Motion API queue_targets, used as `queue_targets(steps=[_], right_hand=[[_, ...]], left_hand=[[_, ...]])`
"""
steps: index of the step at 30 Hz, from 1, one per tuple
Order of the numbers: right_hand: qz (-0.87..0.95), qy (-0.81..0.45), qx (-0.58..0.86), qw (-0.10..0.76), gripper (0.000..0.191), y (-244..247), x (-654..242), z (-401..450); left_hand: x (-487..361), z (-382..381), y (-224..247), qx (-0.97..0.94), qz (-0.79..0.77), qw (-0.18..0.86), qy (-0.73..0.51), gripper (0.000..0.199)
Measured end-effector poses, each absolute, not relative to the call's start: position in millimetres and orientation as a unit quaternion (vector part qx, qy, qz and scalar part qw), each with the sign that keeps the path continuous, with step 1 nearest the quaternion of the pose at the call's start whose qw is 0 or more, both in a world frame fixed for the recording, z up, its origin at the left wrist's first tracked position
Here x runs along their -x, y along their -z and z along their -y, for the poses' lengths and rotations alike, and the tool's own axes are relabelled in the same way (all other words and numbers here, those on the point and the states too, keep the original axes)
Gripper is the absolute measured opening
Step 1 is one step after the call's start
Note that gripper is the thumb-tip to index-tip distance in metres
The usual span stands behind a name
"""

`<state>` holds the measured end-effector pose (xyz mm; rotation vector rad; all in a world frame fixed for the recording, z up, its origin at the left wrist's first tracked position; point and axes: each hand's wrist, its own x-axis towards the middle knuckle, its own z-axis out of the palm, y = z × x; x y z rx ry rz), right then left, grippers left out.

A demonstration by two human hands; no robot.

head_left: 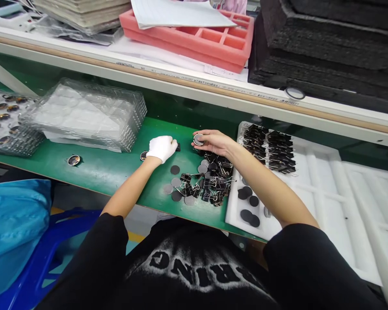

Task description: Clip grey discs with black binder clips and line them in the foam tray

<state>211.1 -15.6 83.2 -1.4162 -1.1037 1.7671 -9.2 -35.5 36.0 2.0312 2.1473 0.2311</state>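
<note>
The gloved left hand [163, 148] is curled over the counter [103, 168], fingertips next to a black clip [178, 147]; its grip cannot be determined. The right hand [213, 141], forearm crossing above the tray [235, 211], pinches a disc [198, 139] between thumb and fingers, toward the counter's rear edge, beyond the clip pile [215, 184].

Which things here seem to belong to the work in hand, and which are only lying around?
Probably in the work:
round piece, held in the right hand
black clips
grey discs
white foam tray, bearing clips and discs

Probably just lying about:
pink foam tray, with papers on it
black stack
blue chair
</note>
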Motion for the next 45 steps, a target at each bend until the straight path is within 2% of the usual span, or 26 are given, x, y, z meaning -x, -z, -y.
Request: queue_targets(steps=[3, 6, 9, 14, 16, 18, 21, 23, 26, 28, 31, 40, 45], right_hand=[[0.475, -0.609, 0.561, 0.298, 0.017, -76, -209, 11], [0.517, -0.554, 0.588, 0.283, 0.023, -66, -204, 2], [0.576, -0.521, 0.578, 0.252, 0.032, -58, -197, -12], [0.732, -0.387, 0.523, 0.2, 0.027, -58, -183, -32], [0.716, -0.419, 0.519, 0.207, 0.028, -60, -179, -36], [0.661, -0.505, 0.512, 0.216, 0.026, -60, -177, -39], [0.635, -0.569, 0.485, 0.195, 0.035, -56, -179, -43], [0.691, -0.513, 0.481, 0.17, 0.045, -52, -182, -45], [0.807, -0.342, 0.462, 0.133, 0.053, -44, -185, -47], [0.863, -0.257, 0.421, 0.11, 0.053, -38, -185, -48], [0.896, -0.197, 0.388, 0.086, 0.045, -32, -185, -47], [0.903, -0.174, 0.389, 0.053, 0.045, -23, -192, -39], [0.897, -0.195, 0.396, 0.026, 0.044, -20, -193, -34]], left_hand=[[10, 24, -42, -0.657, -0.737, 0.039, -0.154, 0.052], [1, 4, -44, -0.63, -0.744, 0.038, -0.219, 0.057], [-16, -14, -37, -0.616, -0.762, 0.04, -0.194, 0.058], [-29, -24, -15, -0.579, -0.795, 0.007, -0.181, 0.059], [-26, -24, -9, -0.566, -0.804, 0.004, -0.181, 0.059], [-23, -25, -6, -0.561, -0.809, -0.001, -0.175, 0.059], [-21, -25, -5, -0.553, -0.816, -0.004, -0.168, 0.061], [-21, -24, -5, -0.548, -0.821, -0.002, -0.159, 0.061], [-21, -23, -6, -0.556, -0.823, 0.007, -0.119, 0.058], [-20, -23, -5, -0.565, -0.819, 0.016, -0.097, 0.061], [-17, -26, 1, -0.576, -0.808, 0.011, -0.122, 0.063], [-9, -37, 20, -0.582, -0.796, -0.015, -0.165, 0.056], [-16, -28, 6, -0.574, -0.806, 0.029, -0.143, 0.051]])
